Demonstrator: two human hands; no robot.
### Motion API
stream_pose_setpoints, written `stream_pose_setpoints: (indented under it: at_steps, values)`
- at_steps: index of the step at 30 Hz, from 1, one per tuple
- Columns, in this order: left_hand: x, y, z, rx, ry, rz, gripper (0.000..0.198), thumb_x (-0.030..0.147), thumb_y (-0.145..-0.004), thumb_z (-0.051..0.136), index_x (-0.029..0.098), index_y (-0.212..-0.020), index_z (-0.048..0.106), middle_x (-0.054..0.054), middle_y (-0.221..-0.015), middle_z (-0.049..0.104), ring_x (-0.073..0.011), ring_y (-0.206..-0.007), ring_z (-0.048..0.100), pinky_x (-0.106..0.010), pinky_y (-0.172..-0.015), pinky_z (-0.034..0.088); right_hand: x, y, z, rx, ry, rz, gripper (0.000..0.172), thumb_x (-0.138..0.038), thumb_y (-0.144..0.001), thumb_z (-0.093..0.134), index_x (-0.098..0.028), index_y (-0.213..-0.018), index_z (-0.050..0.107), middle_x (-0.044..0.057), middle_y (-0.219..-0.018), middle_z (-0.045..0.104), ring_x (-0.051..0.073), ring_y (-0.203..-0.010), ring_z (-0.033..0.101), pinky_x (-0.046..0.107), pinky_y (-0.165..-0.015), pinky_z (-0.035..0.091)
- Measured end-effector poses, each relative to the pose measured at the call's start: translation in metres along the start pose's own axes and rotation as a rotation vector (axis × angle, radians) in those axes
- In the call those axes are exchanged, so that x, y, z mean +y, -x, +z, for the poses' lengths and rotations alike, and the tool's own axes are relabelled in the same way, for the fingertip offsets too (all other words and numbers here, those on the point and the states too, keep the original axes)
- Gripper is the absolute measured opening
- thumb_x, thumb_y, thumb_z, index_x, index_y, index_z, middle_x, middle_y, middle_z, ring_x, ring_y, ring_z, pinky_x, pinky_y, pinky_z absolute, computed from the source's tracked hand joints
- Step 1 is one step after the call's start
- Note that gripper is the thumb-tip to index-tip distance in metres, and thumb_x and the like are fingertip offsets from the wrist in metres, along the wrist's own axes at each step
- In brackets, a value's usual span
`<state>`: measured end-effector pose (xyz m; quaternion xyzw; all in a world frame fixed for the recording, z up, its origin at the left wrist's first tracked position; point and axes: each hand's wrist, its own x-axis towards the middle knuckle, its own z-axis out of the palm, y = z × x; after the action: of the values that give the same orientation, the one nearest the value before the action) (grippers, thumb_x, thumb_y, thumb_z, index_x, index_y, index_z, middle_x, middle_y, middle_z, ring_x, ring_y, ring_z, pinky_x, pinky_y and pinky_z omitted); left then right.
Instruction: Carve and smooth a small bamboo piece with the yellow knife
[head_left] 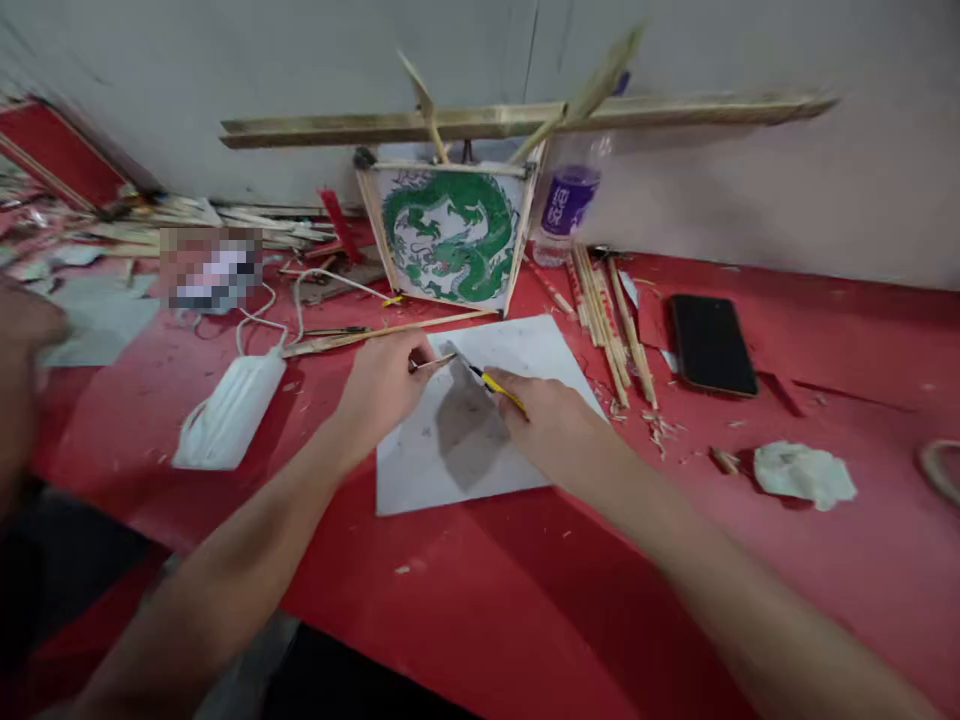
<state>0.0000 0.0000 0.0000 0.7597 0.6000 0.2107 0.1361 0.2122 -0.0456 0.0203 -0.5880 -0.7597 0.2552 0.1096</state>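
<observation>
A thin wooden stick [437, 361] is pinched in my left hand [384, 378], its tip pointing right. My right hand [551, 425] is closed round a yellow-and-black utility knife [504, 390], the blade reaching up and left close to the stick's tip. I cannot tell whether blade and stick touch. Both hands are over a white sheet of paper [412, 470], which carries small dark marks and their shadow. Just behind the paper stands a stick-framed panel with a green dragon [457, 235].
Bamboo sticks [604, 310], a phone [712, 343] and crumpled tissue [804, 473] lie right on the red table [420, 590]. A bottle [570, 205] stands by the wall. Left are a white face mask [234, 410], scattered sticks and another person's arm [22, 350].
</observation>
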Motion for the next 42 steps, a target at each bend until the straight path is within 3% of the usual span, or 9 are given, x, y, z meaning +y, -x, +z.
stream_pose_setpoints:
  at_steps: [6, 13, 21, 27, 32, 42]
  values:
    - [-0.008, -0.003, 0.004, 0.007, -0.051, -0.028, 0.010, 0.020, -0.082, 0.073, 0.020, -0.076, 0.065, -0.001, -0.078, 0.073, -0.0145, -0.067, 0.060, -0.028, -0.062, 0.035, 0.003, 0.000, 0.000, 0.003, -0.059, -0.042, 0.048, -0.024, -0.101, 0.042, -0.023, -0.145, 0.062, 0.011, -0.114, 0.078, 0.024, -0.095, 0.074, 0.031, -0.078, 0.050]
    - [-0.006, -0.003, 0.003, 0.005, 0.024, -0.030, 0.011, 0.021, -0.082, 0.073, 0.019, -0.074, 0.064, -0.001, -0.078, 0.073, -0.0141, -0.068, 0.060, -0.028, -0.063, 0.037, 0.000, -0.001, 0.001, -0.006, -0.056, -0.021, 0.043, -0.023, -0.101, 0.041, -0.023, -0.134, 0.068, 0.011, -0.111, 0.078, 0.026, -0.097, 0.074, 0.031, -0.079, 0.050]
    - [-0.007, -0.003, 0.004, 0.000, 0.090, -0.050, 0.010, 0.019, -0.080, 0.072, 0.018, -0.072, 0.066, 0.000, -0.073, 0.071, -0.0134, -0.067, 0.061, -0.027, -0.064, 0.040, -0.011, 0.003, 0.005, -0.003, 0.243, 0.020, 0.043, -0.026, -0.104, 0.039, -0.023, -0.140, 0.061, 0.012, -0.090, 0.077, 0.029, -0.079, 0.074, 0.032, -0.061, 0.043]
    - [-0.004, -0.003, 0.005, 0.019, 0.108, -0.088, 0.009, 0.020, -0.081, 0.071, 0.019, -0.073, 0.068, 0.000, -0.072, 0.072, -0.0137, -0.066, 0.064, -0.027, -0.066, 0.042, -0.010, 0.002, 0.010, 0.004, 0.291, 0.019, 0.041, -0.028, -0.104, 0.039, -0.025, -0.140, 0.059, 0.011, -0.088, 0.075, 0.029, -0.078, 0.075, 0.032, -0.059, 0.045]
    - [-0.003, 0.000, 0.002, 0.020, 0.130, -0.056, 0.008, 0.021, -0.080, 0.071, 0.020, -0.072, 0.069, 0.000, -0.074, 0.073, -0.0152, -0.069, 0.066, -0.028, -0.068, 0.045, -0.004, 0.000, 0.016, 0.016, 0.370, 0.024, 0.043, -0.026, -0.105, 0.037, -0.019, -0.143, 0.055, 0.015, -0.090, 0.076, 0.031, -0.081, 0.076, 0.034, -0.062, 0.049]
    - [-0.007, -0.003, 0.000, -0.011, 0.015, -0.009, 0.008, 0.025, -0.082, 0.072, 0.021, -0.077, 0.068, 0.000, -0.077, 0.072, -0.0155, -0.072, 0.063, -0.028, -0.067, 0.041, -0.002, 0.003, 0.005, 0.026, 0.084, -0.010, 0.046, -0.025, -0.103, 0.038, -0.024, -0.146, 0.057, 0.012, -0.100, 0.078, 0.027, -0.091, 0.074, 0.033, -0.073, 0.049]
